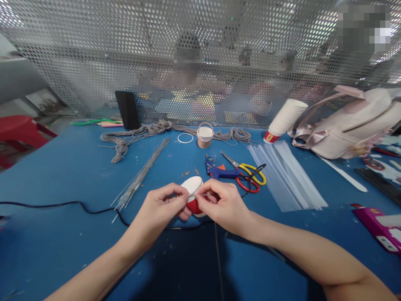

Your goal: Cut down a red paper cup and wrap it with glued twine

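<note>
Small red paper cup with white base [193, 193], held upside-down and tilted just above the blue tabletop [62, 175], centre of view, between both hands. Left hand [159, 211] grips it from the left, fingers curled and pressed on the cup wall. Right hand [224, 205] pinches a thin silvery wire [200, 194] between thumb and forefinger, wire tip touching the cup near the base rim. A black cable [72, 205] runs along the table and passes under the hands. Left of the cup: bundle of straight thin metal wires [142, 175], fanned out. Just behind: blue-handled tool [219, 171], scissors with yellow and red handles [247, 175], touching each other. Right: sheaf of clear plastic strips [282, 175], flat, glossy. Further back: tangle of grey cord [134, 136], white ring [185, 138], small brown basket-like cup with handle [205, 136], stack of white paper cups [285, 119] lying tilted, pink bag [347, 125], black phone [128, 109] leaning on the perforated metal screen [94, 50]. Magenta object [376, 228] at right edge.
</note>
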The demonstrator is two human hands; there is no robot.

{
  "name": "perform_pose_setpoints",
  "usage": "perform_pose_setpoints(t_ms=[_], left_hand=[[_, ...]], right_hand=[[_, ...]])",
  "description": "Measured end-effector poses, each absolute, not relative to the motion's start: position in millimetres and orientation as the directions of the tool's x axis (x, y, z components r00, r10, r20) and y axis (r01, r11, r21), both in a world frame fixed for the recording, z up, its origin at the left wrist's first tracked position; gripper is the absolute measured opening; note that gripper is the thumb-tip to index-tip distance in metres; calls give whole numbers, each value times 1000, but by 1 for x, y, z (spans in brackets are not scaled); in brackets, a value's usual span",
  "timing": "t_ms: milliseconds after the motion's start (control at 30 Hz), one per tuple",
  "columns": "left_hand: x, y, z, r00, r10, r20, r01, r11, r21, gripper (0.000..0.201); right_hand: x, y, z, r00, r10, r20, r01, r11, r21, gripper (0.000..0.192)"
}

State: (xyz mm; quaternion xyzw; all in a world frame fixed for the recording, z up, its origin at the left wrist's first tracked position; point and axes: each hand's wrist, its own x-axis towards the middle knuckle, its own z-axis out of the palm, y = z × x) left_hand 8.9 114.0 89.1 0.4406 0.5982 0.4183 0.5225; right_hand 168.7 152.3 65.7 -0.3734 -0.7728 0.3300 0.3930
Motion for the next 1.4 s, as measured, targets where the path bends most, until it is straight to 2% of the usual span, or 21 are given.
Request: perform_pose_setpoints(t_ms=[800,1100,1267,1400], left_hand=[[8,112,93,-31,973,-230,135,233,963,18],[5,113,87,15,971,-238,60,237,970,22],[6,113,89,-10,970,-242,114,241,964,17],[8,114,90,-20,959,-284,83,285,955,12]], right_hand=[[168,154,72,-400,861,313,368,464,-806,11],[169,154,70,-410,861,301,372,460,-806,10],[169,153,72,-406,869,283,387,444,-808,12],[169,154,72,-401,871,282,391,442,-807,12]])
